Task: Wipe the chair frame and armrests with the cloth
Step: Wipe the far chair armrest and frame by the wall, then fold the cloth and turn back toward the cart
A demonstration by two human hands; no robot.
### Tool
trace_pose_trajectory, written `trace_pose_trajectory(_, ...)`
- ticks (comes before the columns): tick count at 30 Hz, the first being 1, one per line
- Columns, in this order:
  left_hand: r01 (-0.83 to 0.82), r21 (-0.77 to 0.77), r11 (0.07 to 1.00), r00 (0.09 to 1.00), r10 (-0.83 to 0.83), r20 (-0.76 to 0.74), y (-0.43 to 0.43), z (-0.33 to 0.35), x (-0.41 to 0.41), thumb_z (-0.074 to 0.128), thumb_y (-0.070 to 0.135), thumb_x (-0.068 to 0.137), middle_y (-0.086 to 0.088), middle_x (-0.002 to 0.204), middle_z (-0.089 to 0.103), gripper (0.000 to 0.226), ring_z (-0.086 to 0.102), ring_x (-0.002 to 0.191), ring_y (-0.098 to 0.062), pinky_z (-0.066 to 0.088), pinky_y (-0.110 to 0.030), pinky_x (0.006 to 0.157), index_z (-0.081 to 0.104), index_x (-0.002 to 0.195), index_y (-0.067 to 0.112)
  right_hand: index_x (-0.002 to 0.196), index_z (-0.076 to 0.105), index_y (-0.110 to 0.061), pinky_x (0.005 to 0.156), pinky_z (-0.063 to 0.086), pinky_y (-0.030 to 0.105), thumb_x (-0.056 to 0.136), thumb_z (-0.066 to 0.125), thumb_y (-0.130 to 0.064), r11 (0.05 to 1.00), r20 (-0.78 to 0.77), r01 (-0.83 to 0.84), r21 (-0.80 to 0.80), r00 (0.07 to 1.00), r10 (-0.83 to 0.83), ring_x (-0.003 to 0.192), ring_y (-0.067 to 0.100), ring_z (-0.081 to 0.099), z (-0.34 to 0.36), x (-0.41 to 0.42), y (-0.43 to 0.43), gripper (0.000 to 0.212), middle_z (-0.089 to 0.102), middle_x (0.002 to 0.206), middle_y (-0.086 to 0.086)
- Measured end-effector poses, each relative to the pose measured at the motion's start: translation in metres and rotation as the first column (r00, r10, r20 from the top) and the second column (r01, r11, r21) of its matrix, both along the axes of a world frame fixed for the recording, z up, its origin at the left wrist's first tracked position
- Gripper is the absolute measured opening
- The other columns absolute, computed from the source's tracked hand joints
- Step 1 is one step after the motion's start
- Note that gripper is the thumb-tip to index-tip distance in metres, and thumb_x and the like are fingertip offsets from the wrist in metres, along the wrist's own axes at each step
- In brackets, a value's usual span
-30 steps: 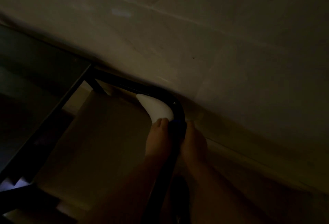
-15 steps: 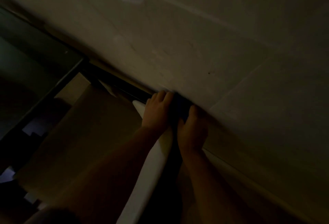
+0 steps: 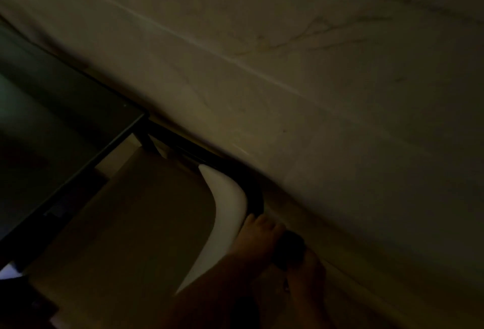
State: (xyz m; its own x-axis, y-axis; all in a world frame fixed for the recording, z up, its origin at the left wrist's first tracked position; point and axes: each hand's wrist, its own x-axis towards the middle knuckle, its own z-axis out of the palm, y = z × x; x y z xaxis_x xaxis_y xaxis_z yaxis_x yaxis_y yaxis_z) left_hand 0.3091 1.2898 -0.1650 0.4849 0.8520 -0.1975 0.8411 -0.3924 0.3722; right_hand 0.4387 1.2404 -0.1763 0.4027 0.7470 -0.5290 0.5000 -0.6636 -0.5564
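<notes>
The scene is very dim. The chair's black frame (image 3: pixel 251 187) curves around a white armrest panel (image 3: pixel 227 208) at centre bottom. My left hand (image 3: pixel 260 237) is curled over the frame just below the bend, beside the white panel. A dark cloth (image 3: pixel 290 249) is bunched on the frame between my hands. My right hand (image 3: pixel 307 272) sits just behind the cloth and appears closed on it. Both forearms run off the bottom edge.
A dark glass tabletop (image 3: pixel 65 119) with a black rim fills the left side, its corner close to the chair frame. The beige seat (image 3: pixel 144 224) lies below it. Pale marble floor tiles (image 3: pixel 340 93) cover the upper right.
Both hands have slid back down the frame from its bend toward me. The white curved panel, half covered before, now shows fully.
</notes>
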Motion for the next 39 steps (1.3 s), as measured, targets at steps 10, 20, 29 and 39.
trace_pose_trajectory(10,-0.242,-0.072,0.968,0.93,0.252,0.269,-0.13,0.089,-0.06,0.052,0.033,0.089,-0.009,0.117,0.061,0.025,0.055,0.115,-0.035,0.047,-0.04,0.097,0.057,0.111,0.024,0.098,0.065,-0.014,0.065,0.045,0.031,0.093,0.059,-0.025,0.912,0.027,-0.363,0.19,0.931,0.364,0.08,0.02,0.063,0.115,-0.018,-0.086,0.014,0.066,0.087,0.003)
trace_pose_trajectory(20,-0.348,0.035,0.937,0.881,0.314,0.354,-0.265,0.189,-0.157,0.056,0.021,0.092,0.0,0.106,0.06,0.015,0.06,0.092,-0.015,0.052,-0.029,0.077,0.056,0.108,0.019,0.106,0.06,-0.018,0.078,0.055,0.041,0.091,0.06,-0.025,0.682,0.125,-0.668,0.299,0.736,0.666,0.09,0.021,0.061,0.186,-0.086,-0.189,0.016,0.058,0.104,0.003)
trace_pose_trajectory(29,-0.816,-0.012,0.579,0.544,0.774,0.323,-0.429,0.186,-0.238,0.062,0.013,0.086,0.016,0.081,0.049,0.017,0.051,0.072,0.0,0.04,-0.015,0.063,0.05,0.086,0.025,0.111,0.055,-0.028,0.08,0.056,0.042,0.093,0.052,-0.033,0.14,-0.016,-0.951,0.274,0.141,0.99,0.09,0.018,0.064,0.19,-0.21,-0.24,0.019,0.067,0.102,0.0)
trace_pose_trajectory(39,-0.977,-0.019,-0.211,-0.209,0.944,0.255,-0.681,0.191,-0.172,0.057,0.013,0.09,0.004,0.074,0.049,0.017,0.043,0.063,-0.01,0.032,-0.03,0.057,0.043,0.08,0.018,0.109,0.063,-0.017,0.073,0.052,0.027,0.096,0.052,-0.027,-0.64,-0.057,-0.72,0.269,-0.675,0.735,0.092,0.018,0.063,0.19,-0.306,-0.418,0.02,0.068,0.103,0.003)
